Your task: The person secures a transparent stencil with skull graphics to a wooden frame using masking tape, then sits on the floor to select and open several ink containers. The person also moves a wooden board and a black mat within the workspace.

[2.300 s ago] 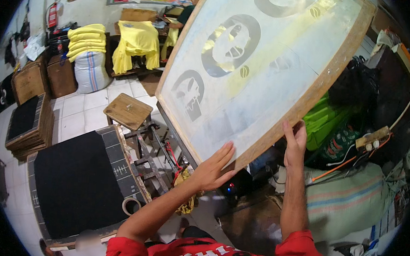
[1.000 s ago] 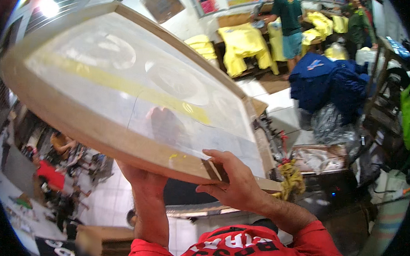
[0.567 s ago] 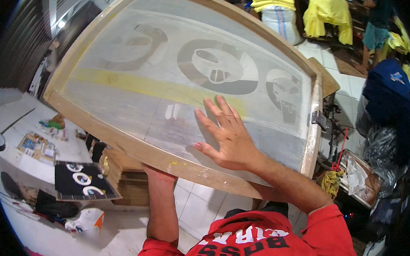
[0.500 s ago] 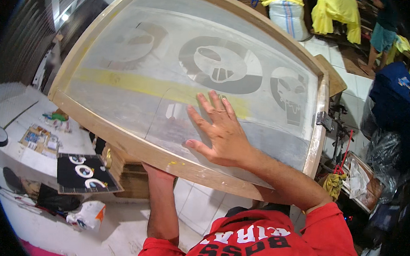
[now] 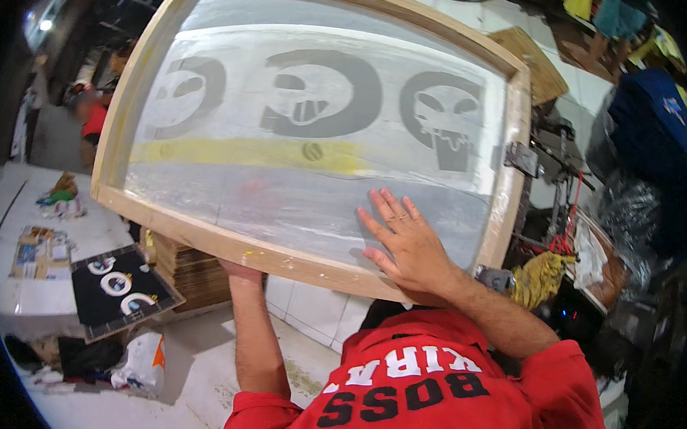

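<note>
Framed screen [image 5: 301, 268] blocks ctr; R hand [image 5: 408, 246] covers its nr R part. Clamps [image 5: 521, 158] & yellow cloth [image 5: 540, 280] crowd R edge. Board stack [image 5: 194, 276] obstructs L. Open gap nr: betw. L forearm [image 5: 259, 339] & red shirt [image 5: 420, 376], above floor [image 5: 314, 311].

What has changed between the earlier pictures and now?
The right hand let go of the edge of the screen-printing frame; it now lies spread on the mesh, shifted off the yellow band toward the near rail. The left hand went from the frame's top face to beneath that rail. Unchanged over the last half second: the metal clamp on the right rail.
</note>
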`<state>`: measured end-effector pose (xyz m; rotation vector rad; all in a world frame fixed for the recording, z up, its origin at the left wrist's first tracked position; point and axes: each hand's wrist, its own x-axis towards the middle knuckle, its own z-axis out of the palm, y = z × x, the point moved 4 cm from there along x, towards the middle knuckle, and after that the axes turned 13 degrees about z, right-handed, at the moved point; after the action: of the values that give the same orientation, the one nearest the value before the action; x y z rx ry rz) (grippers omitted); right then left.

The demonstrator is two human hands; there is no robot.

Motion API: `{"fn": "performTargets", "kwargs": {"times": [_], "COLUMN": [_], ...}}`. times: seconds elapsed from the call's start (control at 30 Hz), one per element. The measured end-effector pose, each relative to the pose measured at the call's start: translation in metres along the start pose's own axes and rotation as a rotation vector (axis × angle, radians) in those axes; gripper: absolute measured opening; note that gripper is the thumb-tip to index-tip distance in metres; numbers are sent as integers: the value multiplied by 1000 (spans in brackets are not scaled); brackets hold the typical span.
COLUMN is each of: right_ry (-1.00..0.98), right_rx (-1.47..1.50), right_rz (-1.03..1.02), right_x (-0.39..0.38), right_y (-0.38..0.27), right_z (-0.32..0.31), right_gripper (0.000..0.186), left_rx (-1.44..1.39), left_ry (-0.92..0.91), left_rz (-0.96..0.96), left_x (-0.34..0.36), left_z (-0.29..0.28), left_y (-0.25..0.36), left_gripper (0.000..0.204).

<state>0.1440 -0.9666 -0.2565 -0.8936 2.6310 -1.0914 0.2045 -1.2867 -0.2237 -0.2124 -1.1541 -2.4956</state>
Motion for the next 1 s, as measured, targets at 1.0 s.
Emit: {"fn": "performTargets", "kwargs": {"times": [1.0], "right_ry": [236], "right_rx": [107], "right_rz": [635], "right_x": [-13], "right_y": [-34], "right_z": [49], "right_gripper": [51], "left_rx": [-302], "left_ry": [-37], "left_rz": [-465], "left_x": [-23], "left_z": [-81], "left_y": [-35], "left_gripper": [72]}}
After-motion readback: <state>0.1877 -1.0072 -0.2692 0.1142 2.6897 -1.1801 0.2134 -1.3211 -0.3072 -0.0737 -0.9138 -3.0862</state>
